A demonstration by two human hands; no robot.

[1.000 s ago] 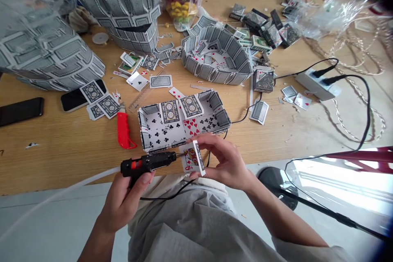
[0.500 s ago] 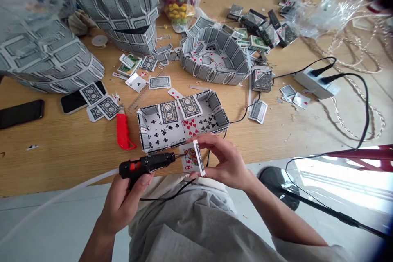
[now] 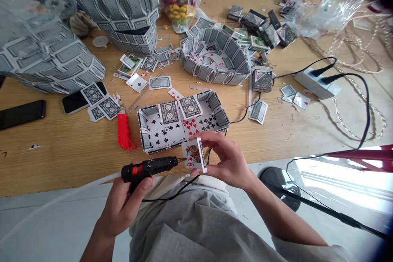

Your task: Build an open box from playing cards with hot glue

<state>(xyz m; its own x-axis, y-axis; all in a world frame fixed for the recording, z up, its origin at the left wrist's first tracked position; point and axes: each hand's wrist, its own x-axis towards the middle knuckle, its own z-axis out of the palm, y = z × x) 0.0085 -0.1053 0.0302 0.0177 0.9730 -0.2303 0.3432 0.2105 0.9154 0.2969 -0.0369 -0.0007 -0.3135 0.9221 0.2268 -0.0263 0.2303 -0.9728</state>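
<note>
My left hand [image 3: 124, 204] is closed around a black hot glue gun [image 3: 150, 168], a long white glue stick [image 3: 70, 193] trailing from its back. The gun's nozzle points right, at the left edge of a folded playing card [image 3: 193, 153]; whether it touches cannot be made out. Thumb and fingers of my right hand [image 3: 229, 159] pinch that card, a queen of diamonds with its right side bent up. Just beyond it lies an open rectangular box made of cards [image 3: 144, 131]. Two loose cards, a left one [image 3: 169, 112] and a right one [image 3: 190, 107], rest across the box.
A red utility knife [image 3: 123, 131] lies left of the box. Behind stand a boat-shaped card tray [image 3: 211, 73] and woven card structures [image 3: 132, 4]. Black cords run to a white power strip [image 3: 317, 84]. Two phones, card packs and scraps cover other parts of the table.
The glue gun has shifted slightly right, its nozzle now a little lower along the card's edge. My right hand has moved the card slightly right and up.
</note>
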